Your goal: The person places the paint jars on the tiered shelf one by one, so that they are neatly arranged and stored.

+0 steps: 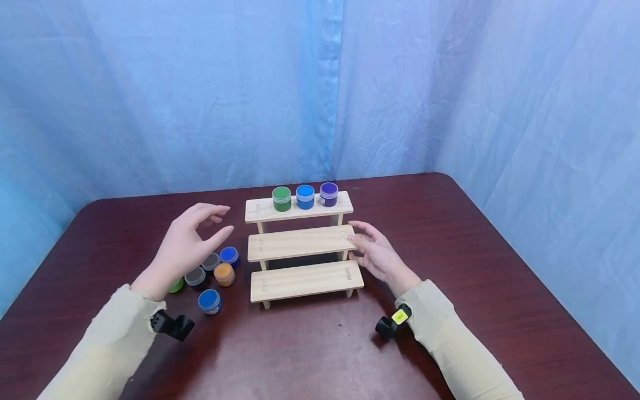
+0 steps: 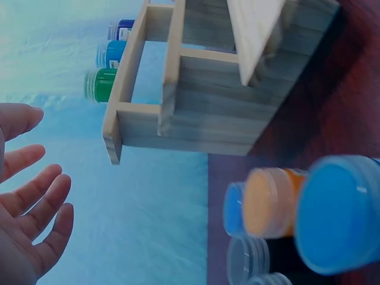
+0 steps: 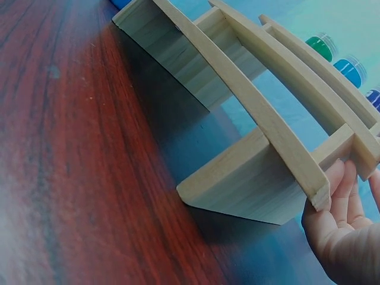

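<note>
A three-tier wooden display stand (image 1: 300,244) stands on the table. My right hand (image 1: 377,253) holds its right end at the middle tier; in the right wrist view the fingers (image 3: 343,196) lie against the wood under that tier. Three paint jars stand on the top tier: a green jar (image 1: 282,199), a light blue jar (image 1: 305,197) and a purple jar (image 1: 329,194). My left hand (image 1: 187,239) hovers left of the stand, fingers spread apart from the thumb, holding nothing. Near it on the table are an orange jar (image 1: 224,274) and a blue jar (image 1: 210,301).
Beside the orange jar stand a dark blue jar (image 1: 229,256), dark jars (image 1: 195,277) and a light green jar (image 1: 176,285), partly hidden by the left wrist. The dark red table (image 1: 310,355) meets blue curtains (image 1: 200,100) at the back.
</note>
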